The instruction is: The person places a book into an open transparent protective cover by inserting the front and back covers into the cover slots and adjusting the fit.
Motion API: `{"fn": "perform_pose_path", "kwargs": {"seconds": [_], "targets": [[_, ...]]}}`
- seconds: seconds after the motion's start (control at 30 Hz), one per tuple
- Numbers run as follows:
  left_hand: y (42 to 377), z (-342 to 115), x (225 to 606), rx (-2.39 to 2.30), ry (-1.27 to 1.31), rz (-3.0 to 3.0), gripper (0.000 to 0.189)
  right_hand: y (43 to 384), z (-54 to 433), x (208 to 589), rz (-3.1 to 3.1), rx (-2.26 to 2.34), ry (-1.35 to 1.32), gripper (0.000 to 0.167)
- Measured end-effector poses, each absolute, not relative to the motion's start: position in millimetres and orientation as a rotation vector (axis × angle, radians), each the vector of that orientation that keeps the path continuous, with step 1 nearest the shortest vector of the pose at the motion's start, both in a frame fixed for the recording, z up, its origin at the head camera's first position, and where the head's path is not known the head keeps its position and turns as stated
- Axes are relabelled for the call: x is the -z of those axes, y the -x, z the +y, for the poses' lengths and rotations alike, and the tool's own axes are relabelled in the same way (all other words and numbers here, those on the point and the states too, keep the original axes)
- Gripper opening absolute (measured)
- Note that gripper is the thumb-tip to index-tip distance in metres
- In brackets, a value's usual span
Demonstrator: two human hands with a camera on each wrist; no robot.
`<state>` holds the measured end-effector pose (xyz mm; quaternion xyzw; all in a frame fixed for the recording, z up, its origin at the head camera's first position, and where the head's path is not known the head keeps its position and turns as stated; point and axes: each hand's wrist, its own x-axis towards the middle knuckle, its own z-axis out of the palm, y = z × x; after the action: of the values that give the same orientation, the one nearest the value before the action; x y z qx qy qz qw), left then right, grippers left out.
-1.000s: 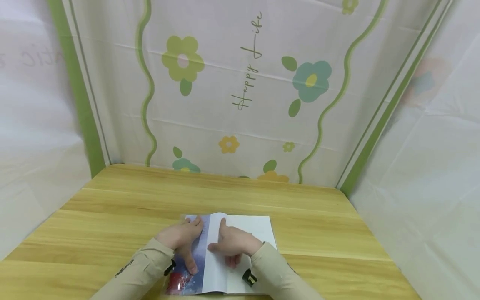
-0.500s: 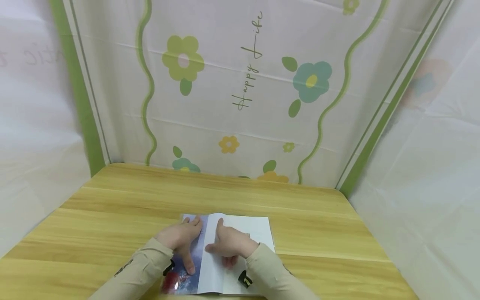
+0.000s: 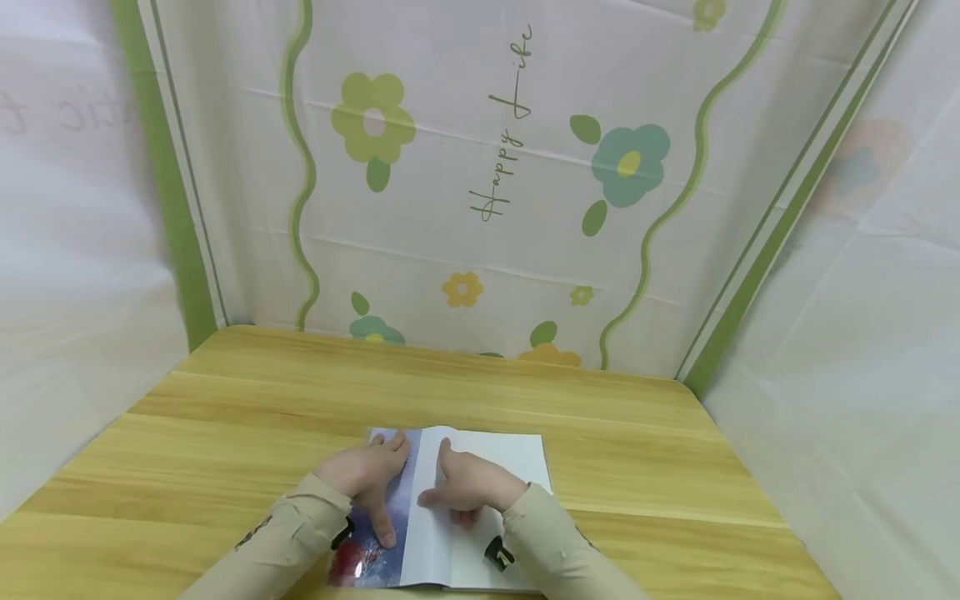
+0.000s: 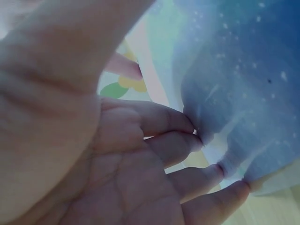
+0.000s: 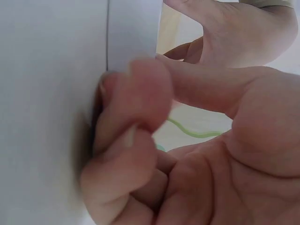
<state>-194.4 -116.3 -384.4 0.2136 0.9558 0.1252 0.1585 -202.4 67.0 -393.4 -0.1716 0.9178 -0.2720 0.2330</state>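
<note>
A book (image 3: 498,454) lies open near the table's front edge, its right page white. Along its left side runs a glossy purple-blue strip (image 3: 397,562) printed with a snowy night scene and a red patch; a raised white fold of paper (image 3: 431,550) stands beside it. My left hand (image 3: 371,479) rests spread on the strip, and the left wrist view shows its fingertips (image 4: 243,186) at the blue surface. On the white paper, my right hand (image 3: 468,483) presses with index finger and thumb stretched out. Its other fingers (image 5: 119,173) are curled, holding nothing.
The wooden table (image 3: 637,467) extends behind the book and to both sides. A white flower-print curtain (image 3: 540,250) hangs at its far edge, with pale fabric at left and right. Beige sleeves (image 3: 558,542) cover both forearms, with a black wrist camera (image 3: 497,553) at the right cuff.
The book's strip and white fold have shifted slightly left on the table, my right hand moving with them. Both hands keep nearly the same pose. The head view has turned a little.
</note>
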Motion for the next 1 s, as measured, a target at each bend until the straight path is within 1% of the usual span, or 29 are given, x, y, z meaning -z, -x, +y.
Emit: {"fn": "perform_pose_path", "kwargs": {"seconds": [0.3,0.57,0.7,1.0], "targets": [[192.9,-115.0,383.3,-0.374,-0.597,2.744,0.129,202.5,63.2,392.4,2.53,0.761,0.492,0.089],[196.5,-113.4,385.7,-0.345,-0.594,2.726,0.129,203.5,69.3,387.9,2.577,0.652,0.432,0.092],[198.8,-112.0,386.5,-0.331,-0.583,2.716,0.131,205.3,69.6,388.4,2.552,0.65,0.467,0.094],[198.5,-112.9,386.5,-0.331,-0.595,2.715,0.13,208.0,63.2,391.5,2.53,0.576,0.502,0.091]]}}
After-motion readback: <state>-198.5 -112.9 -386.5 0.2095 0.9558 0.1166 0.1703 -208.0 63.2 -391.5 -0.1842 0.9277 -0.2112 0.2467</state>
